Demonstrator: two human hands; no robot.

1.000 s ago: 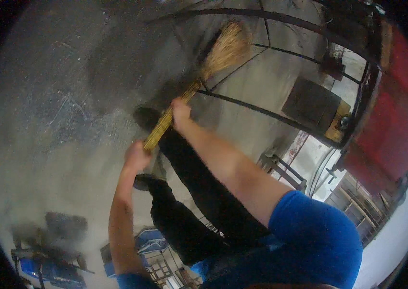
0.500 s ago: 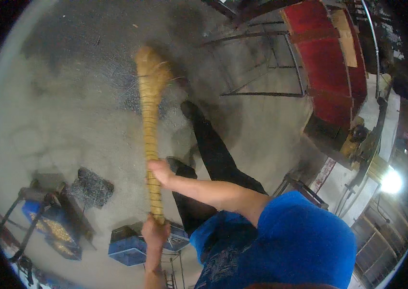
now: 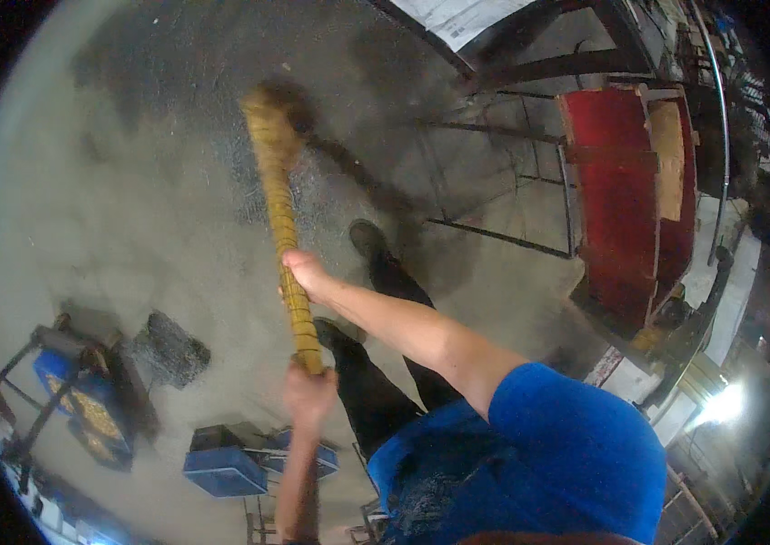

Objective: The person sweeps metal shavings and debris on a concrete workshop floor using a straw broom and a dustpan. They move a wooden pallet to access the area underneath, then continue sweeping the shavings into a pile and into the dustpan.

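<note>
Both my hands are closed around the handle of a yellow straw broom [image 3: 283, 213], bound with dark rings along its length. My right hand [image 3: 308, 275] grips partway down the handle. My left hand [image 3: 308, 392] holds its lower end, nearer my body. The broom's bristle head [image 3: 274, 132] is blurred and lies over the floor ahead of me, beside a patch of small dark grey scraps [image 3: 253, 191].
A heap of grey scraps [image 3: 171, 350] lies on the floor to the left. Near it is a blue bin of yellowish pieces [image 3: 99, 409]. Blue crates [image 3: 226, 472] stand below. A metal frame [image 3: 503, 238] and a red panelled piece [image 3: 616, 195] stand at right.
The broom has shifted slightly up and left, and both hands have moved up with it. The view has turned, bringing a white sheet in at the top.
</note>
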